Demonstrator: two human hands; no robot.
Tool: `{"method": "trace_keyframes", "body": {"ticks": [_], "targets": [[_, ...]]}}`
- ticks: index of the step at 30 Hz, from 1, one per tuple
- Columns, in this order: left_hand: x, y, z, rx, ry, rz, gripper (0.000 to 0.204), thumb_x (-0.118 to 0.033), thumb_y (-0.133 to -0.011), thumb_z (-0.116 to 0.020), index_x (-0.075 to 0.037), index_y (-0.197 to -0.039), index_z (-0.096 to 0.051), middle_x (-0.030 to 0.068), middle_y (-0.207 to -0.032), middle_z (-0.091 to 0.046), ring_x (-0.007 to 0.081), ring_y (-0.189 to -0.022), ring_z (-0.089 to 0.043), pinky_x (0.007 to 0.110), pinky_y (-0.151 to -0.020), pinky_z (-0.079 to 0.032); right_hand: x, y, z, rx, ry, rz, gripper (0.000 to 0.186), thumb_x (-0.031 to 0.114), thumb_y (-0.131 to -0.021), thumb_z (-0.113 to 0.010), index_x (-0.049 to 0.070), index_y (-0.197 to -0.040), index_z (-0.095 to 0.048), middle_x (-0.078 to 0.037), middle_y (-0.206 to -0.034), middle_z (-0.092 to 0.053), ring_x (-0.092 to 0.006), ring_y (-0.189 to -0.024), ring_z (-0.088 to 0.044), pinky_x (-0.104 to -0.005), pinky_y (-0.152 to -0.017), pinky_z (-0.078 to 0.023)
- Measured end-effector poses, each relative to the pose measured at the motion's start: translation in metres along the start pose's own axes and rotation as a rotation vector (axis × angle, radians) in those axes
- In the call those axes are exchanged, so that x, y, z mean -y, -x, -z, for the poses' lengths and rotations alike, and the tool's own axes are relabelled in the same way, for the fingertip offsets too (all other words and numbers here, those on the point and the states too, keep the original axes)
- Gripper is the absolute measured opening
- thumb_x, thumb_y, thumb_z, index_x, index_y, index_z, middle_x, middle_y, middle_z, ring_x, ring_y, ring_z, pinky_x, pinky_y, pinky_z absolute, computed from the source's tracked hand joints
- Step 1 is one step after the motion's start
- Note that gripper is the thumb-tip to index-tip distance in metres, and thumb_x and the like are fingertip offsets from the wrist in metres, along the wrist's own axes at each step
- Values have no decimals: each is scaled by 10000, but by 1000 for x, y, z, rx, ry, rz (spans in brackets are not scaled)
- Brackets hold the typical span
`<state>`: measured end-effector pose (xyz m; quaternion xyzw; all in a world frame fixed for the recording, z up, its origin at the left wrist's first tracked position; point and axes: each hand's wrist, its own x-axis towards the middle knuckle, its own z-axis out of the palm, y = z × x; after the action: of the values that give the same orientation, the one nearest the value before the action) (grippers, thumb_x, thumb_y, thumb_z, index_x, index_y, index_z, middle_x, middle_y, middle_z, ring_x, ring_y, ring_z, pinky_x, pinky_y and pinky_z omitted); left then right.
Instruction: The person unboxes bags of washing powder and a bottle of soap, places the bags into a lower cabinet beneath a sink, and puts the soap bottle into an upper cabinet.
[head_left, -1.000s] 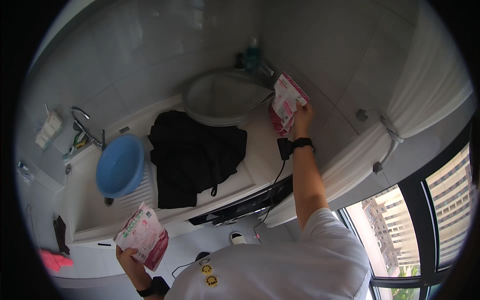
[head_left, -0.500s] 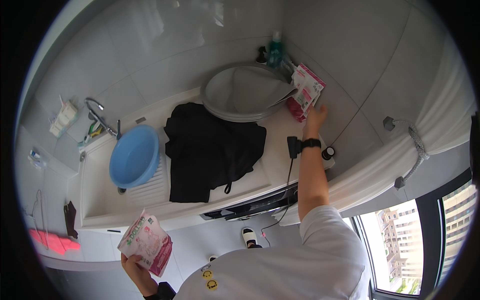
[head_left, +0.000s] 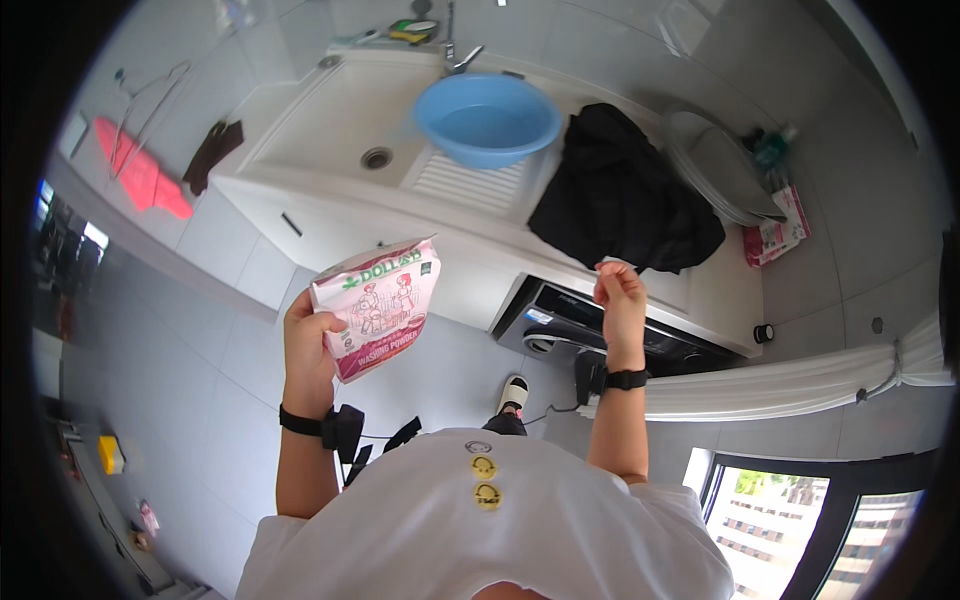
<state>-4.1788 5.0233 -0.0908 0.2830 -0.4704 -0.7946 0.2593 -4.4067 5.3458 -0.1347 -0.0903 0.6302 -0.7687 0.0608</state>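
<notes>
A pink and white bag of washing powder (head_left: 380, 310) is gripped along its side by my left hand (head_left: 312, 345), thumb across its front. It is held upright, out in front of the sink's white cabinet. My right hand (head_left: 622, 300) is raised near the counter's front edge, fingers curled together. Whatever its fingertips may hold is too small to make out. Just beyond it lies a crumpled black garment (head_left: 630, 195) on the counter. To the garment's left, a blue basin (head_left: 488, 118) sits partly over the ribbed washboard (head_left: 470, 182) of the sink.
The white sink (head_left: 310, 125) has a drain (head_left: 376, 158) and a faucet (head_left: 455, 55). Grey basins (head_left: 705, 165) lean at the right, beside more pink packets (head_left: 775, 235). A black-fronted washing machine (head_left: 570, 320) stands beneath the counter. A white curtain (head_left: 760, 392) hangs at right.
My right hand has drawn back from the pink packets toward the middle. My left hand has lifted the washing powder bag into fuller view. The head view has turned left toward the sink.
</notes>
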Motion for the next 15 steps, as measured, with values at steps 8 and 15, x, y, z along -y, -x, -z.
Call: {"method": "trace_keyframes", "body": {"ticks": [8,15], "targets": [[-43,-4,266,-136,-80,72,488,34,-567,-462,96,-1039,-570,152,-950,-635,245,-870,-628,297,-835,-489,-108,104,-217,218,108,-357,154,152,-913,-578,26,-838,-626,8,-661,-566,-58,-572,-484,-193,-544,-390],[-110,-79,417,-353,-132,59,480,55,-599,-479,89,-1072,-555,154,-1012,-627,253,-930,-617,307,-852,-486,-167,65,-411,198,85,-209,183,162,-926,-539,19,-847,-621,-11,-672,-569,-82,-593,-503,-195,-566,-385]]}}
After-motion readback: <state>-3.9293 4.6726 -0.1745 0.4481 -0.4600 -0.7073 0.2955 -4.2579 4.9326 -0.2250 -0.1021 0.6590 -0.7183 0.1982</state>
